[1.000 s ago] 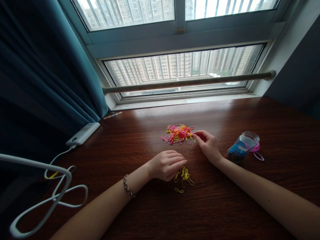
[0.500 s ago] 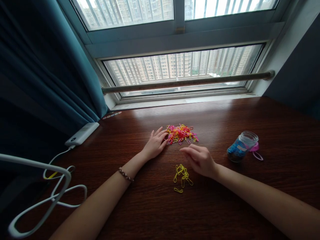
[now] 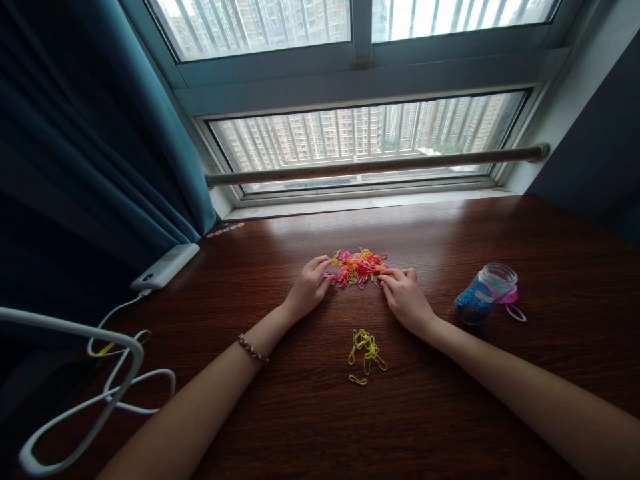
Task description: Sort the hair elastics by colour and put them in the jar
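Note:
A loose pile of pink, orange and yellow rubber bands [image 3: 359, 267] lies on the brown wooden table. My left hand [image 3: 309, 285] is at the pile's left edge, its thumb and fingers apart and curved around a few stray pink bands. At the right edge, my right hand [image 3: 406, 299] has its fingertips bunched together against the bands; whatever is between them is too small to make out. Nearer to me, a small group of yellow rubber bands [image 3: 366, 348] lies apart from the pile, with a single yellow band [image 3: 357, 380] just below it.
To the right, a clear jar [image 3: 473, 300] with blue and dark contents stands beside a pink object with a loop [image 3: 511, 300]. A white power bank [image 3: 166, 267] with a white cable [image 3: 113, 383] is on the left. Behind the table are a curtain [image 3: 165, 167] and a window with a rail [image 3: 375, 167].
My right hand has moved forward from above the yellow group to the pile's right edge. The fingers of my left hand have drawn in from a flatter spread.

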Demonstrator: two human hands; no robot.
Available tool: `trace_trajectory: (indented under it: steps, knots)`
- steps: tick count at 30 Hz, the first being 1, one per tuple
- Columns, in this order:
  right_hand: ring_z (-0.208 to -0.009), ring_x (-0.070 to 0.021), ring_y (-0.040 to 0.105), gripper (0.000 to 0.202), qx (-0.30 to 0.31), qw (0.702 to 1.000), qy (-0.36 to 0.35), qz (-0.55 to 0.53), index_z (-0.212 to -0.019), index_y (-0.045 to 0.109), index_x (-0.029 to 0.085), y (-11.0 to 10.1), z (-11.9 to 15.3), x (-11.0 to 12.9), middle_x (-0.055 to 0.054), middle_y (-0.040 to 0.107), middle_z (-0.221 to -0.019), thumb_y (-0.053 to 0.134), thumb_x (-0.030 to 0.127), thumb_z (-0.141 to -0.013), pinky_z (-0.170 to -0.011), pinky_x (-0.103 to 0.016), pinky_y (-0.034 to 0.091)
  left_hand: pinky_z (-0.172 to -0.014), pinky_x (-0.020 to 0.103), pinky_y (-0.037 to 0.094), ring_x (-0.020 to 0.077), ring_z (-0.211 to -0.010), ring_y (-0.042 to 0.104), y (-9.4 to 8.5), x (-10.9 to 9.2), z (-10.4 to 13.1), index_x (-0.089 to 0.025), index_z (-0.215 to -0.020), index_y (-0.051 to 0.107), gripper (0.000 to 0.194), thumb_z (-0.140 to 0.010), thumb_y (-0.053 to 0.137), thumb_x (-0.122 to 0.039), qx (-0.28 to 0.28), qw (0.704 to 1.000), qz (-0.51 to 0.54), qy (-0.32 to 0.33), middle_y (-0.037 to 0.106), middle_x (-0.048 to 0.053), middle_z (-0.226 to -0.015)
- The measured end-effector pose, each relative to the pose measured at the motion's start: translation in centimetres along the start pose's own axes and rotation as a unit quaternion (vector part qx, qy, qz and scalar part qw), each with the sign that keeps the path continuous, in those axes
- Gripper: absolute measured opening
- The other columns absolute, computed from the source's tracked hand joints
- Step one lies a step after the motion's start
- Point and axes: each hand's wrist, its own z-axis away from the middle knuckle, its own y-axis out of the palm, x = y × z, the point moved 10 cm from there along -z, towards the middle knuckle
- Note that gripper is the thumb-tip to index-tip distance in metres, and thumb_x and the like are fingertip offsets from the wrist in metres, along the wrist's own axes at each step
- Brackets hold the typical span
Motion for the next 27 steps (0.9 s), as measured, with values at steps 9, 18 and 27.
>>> trace_trajectory:
  steps: [9, 18, 27]
  knots:
    - [-0.083, -0.0207, 0.054, 0.028, -0.06, 0.986, 0.069, -0.14, -0.086, 0.064, 0.017, -1.7, -0.6, -1.9, -0.009, 0.063, -0.09, 0.038, 0.029, -0.086, -0.077, -0.034, 0.041, -0.071, 0.028, 0.047, 0.0155, -0.074, 0.058, -2.5, 2.8, 0.6, -0.016, -0.079, 0.058, 0.011, -0.08, 0.051, -0.025, -0.106, 0.985, 0.069, -0.119, 0.061, 0.003, -0.078]
    - [-0.071, -0.0185, 0.06, 0.022, -0.072, 0.933, 0.181, -0.303, -0.077, 0.061, 0.017, -0.5, -0.4, -5.2, -0.006, 0.065, -0.077, 0.058, 0.037, -0.071, -0.067, -0.031, 0.046, -0.066, 0.026, 0.048, 0.0137, -0.068, 0.057, -2.7, 3.0, 0.6, -0.016, -0.077, 0.057, 0.012, -0.076, 0.055, -0.028, -0.123, 0.98, 0.09, -0.131, 0.06, 0.002, -0.075]
    - [-0.08, -0.0194, 0.057, 0.028, -0.07, 0.963, 0.142, -0.22, -0.088, 0.065, 0.016, -1.2, -0.6, -4.3, -0.008, 0.064, -0.086, 0.045, 0.034, -0.081, -0.074, -0.032, 0.042, -0.067, 0.026, 0.048, 0.0129, -0.069, 0.057, -2.5, 2.9, 0.6, -0.017, -0.079, 0.059, 0.008, -0.077, 0.054, -0.023, -0.111, 0.984, 0.086, -0.114, 0.059, 0.002, -0.076]
